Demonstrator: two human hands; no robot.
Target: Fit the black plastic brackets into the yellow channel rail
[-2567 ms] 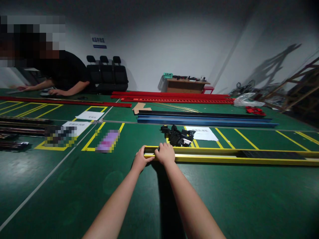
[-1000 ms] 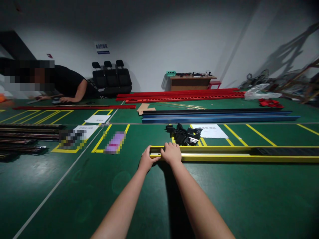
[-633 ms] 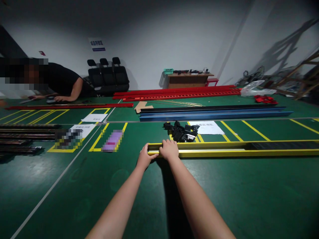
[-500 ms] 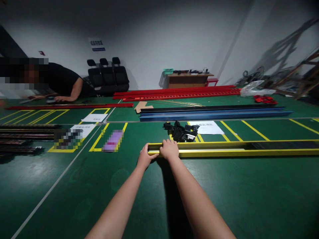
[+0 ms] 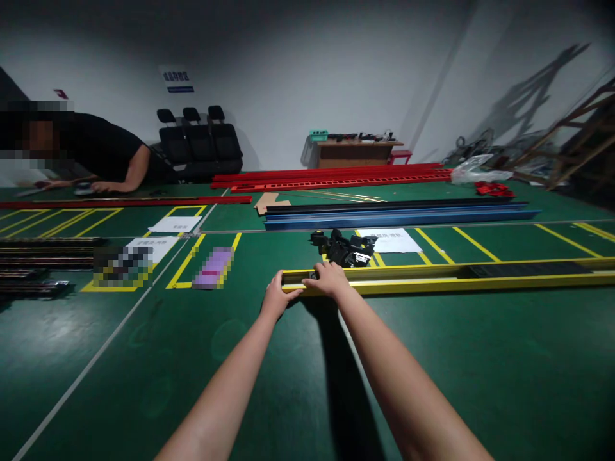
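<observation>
Head: both hands (image 5: pixel 275 298) (image 5: pixel 331 279) on yellow rail (image 5: pixel 432 284)

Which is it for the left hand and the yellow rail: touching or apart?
Touching. The head view shows the left hand around one end of the yellow rail, thumb against its front wall, no gap visible.

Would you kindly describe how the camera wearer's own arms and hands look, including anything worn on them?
The left forearm and right forearm are bare as far as they show, with no sleeve, watch or bracelet visible. The left hand and right hand are ungloved. Any sleeves higher up are out of view.
</observation>
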